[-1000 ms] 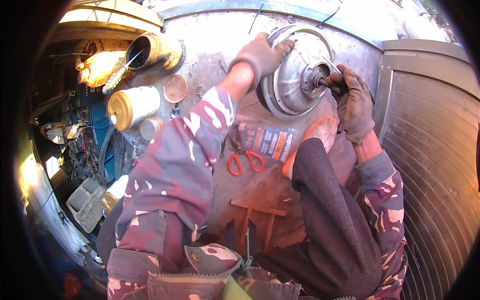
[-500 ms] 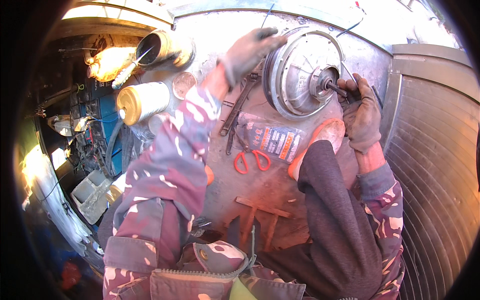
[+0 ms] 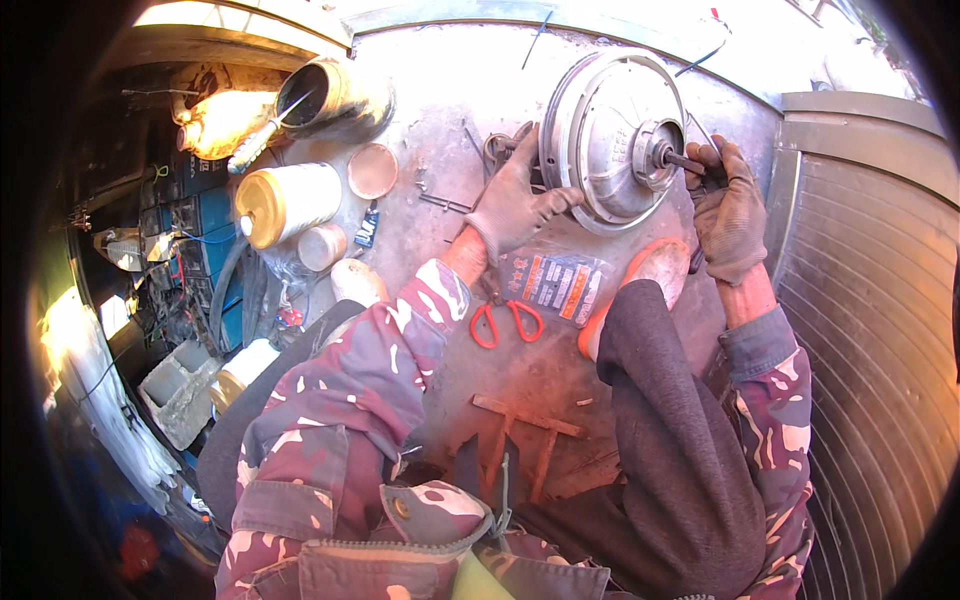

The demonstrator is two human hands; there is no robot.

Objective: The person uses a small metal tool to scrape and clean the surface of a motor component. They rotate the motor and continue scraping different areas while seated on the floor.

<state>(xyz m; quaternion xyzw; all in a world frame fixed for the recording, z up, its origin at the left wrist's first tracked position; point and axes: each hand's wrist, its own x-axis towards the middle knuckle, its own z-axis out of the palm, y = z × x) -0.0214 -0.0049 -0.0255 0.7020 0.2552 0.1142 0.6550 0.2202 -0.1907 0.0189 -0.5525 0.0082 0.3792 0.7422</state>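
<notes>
A round silver hub motor (image 3: 605, 150) stands on its edge on the floor, its axle (image 3: 683, 162) pointing right. My left hand (image 3: 515, 205), in a grey work glove, is at its lower left rim, with the thumb against the front edge and the fingers round the back side. My right hand (image 3: 732, 215), gloved too, is closed at the axle's end. A thin metal rod (image 3: 700, 128) sticks up from its fingers past the casing. What else lies in that palm is hidden. Red-handled scissors (image 3: 507, 322) and a printed plastic bag (image 3: 560, 285) lie below the motor.
At the left are a white jar with a yellow lid (image 3: 290, 205), a tipped can (image 3: 325, 95), a screwdriver (image 3: 258, 145) and a round lid (image 3: 372, 170). A rusty metal frame (image 3: 525, 425) lies between my legs. A ribbed metal panel (image 3: 870, 300) borders the right.
My left hand has come down from the motor's upper left to its lower left rim. The motor has shifted slightly; my right hand stays at the axle.
</notes>
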